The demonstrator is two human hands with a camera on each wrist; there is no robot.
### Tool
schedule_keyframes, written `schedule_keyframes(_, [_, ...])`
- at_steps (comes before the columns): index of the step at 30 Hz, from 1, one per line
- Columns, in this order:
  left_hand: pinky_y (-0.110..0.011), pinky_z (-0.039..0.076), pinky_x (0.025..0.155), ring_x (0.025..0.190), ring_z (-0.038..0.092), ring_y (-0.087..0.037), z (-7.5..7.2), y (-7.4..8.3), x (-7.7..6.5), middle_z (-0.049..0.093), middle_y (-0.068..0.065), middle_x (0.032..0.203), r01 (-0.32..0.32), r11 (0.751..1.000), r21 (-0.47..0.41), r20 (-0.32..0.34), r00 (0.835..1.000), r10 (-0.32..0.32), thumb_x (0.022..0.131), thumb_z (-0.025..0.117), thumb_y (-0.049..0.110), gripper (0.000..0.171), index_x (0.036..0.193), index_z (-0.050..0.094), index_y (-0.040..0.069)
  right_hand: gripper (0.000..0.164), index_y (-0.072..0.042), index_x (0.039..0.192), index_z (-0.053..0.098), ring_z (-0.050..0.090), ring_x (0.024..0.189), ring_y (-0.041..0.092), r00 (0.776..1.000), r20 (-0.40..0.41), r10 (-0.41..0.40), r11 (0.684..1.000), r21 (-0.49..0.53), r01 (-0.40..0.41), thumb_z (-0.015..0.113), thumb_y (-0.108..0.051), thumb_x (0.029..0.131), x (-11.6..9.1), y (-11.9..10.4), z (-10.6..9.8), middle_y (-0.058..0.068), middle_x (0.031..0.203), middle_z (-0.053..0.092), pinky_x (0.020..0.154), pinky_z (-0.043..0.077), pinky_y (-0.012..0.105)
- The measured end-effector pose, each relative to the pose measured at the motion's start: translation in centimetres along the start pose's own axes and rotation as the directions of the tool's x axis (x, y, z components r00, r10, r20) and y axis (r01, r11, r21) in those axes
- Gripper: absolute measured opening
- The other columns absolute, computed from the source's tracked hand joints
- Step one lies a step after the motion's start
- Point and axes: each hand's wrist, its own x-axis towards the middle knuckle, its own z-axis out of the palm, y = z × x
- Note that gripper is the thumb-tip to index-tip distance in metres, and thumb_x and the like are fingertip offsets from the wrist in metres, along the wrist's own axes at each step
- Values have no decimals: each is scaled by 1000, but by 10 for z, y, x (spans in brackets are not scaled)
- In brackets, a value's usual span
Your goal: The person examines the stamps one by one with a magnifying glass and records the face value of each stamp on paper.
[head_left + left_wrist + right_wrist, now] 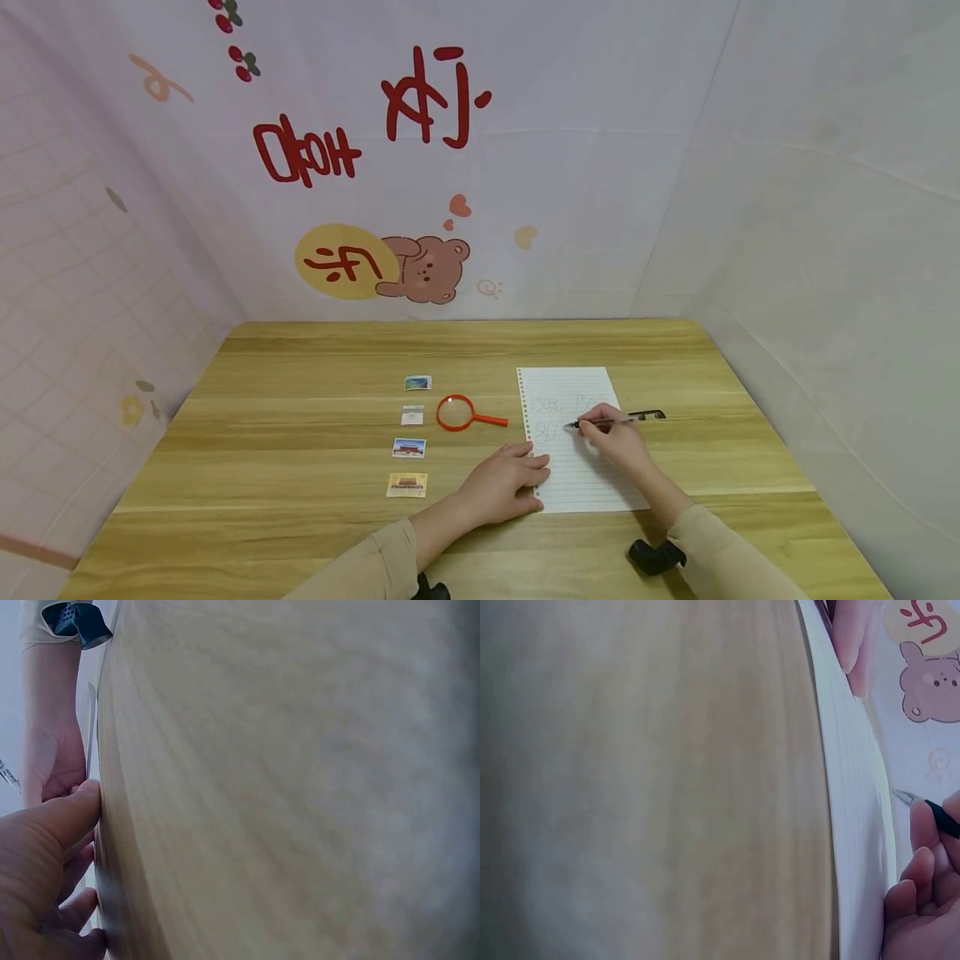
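My right hand [613, 435] pinches a pen [637, 416], its tip at the handwriting on a lined sheet of paper [592, 483]. Figures like "150" stand in the upper row, with a shorter entry under the left one. In the right wrist view the pen [940, 818] sits between curled fingers over the paper [847, 780]. My left hand [504, 483] lies flat, fingertips on the sheet's left punched edge. The left wrist view shows this hand [45, 862] with fingers extended along the tabletop, the right hand [60, 761] beyond it.
A red magnifying glass [480, 417] lies left of the paper. Further left is a column of stamp-like pictures: a blue-green one [417, 382], a pale one [412, 415], a blue one [408, 448] and a yellow one [407, 485]. Behind the wooden table [300, 533] hangs a printed cloth [570, 167].
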Motion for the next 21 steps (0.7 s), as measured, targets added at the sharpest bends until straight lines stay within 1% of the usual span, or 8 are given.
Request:
schedule_keyframes(5, [-46, 33, 113, 138, 42, -26, 0, 0, 0, 56, 1, 141, -2, 1000, 1, 1, 1000, 2, 88, 75, 31, 48, 132, 66, 13, 5, -7, 93, 70, 64, 73, 12, 997, 57, -59, 998, -18, 60, 67, -10, 91, -2, -1, 1, -1, 80, 72, 63, 46, 23])
schedule_keyframes(12, [-46, 32, 113, 138, 42, -26, 1, -1, 1, 56, 2, 141, 3, 1000, 2, 1, 1000, -3, 88, 75, 32, 48, 132, 66, 13, 10, -3, 92, 69, 62, 71, 11, 992, 71, -106, 994, -7, 107, 68, -12, 92, -3, -2, 4, -1, 79, 71, 62, 47, 22])
schedule_keyframes(16, [-46, 32, 113, 138, 42, -25, 2, -1, 0, 56, 2, 141, 4, 1000, 3, -1, 1000, -4, 88, 75, 32, 49, 132, 66, 14, 8, -2, 92, 69, 64, 72, 12, 993, 55, -104, 995, -2, 104, 67, -9, 92, -3, -3, 3, 0, 79, 71, 61, 47, 22])
schedule_keyframes(21, [-46, 33, 112, 138, 42, -25, 1, -1, 0, 56, 2, 141, 2, 1000, 13, 5, 1000, -2, 88, 75, 33, 48, 132, 66, 14, 4, -6, 92, 70, 64, 73, 13, 998, 23, -58, 998, -27, 59, 65, -8, 91, -4, -2, 2, 0, 79, 71, 61, 47, 23])
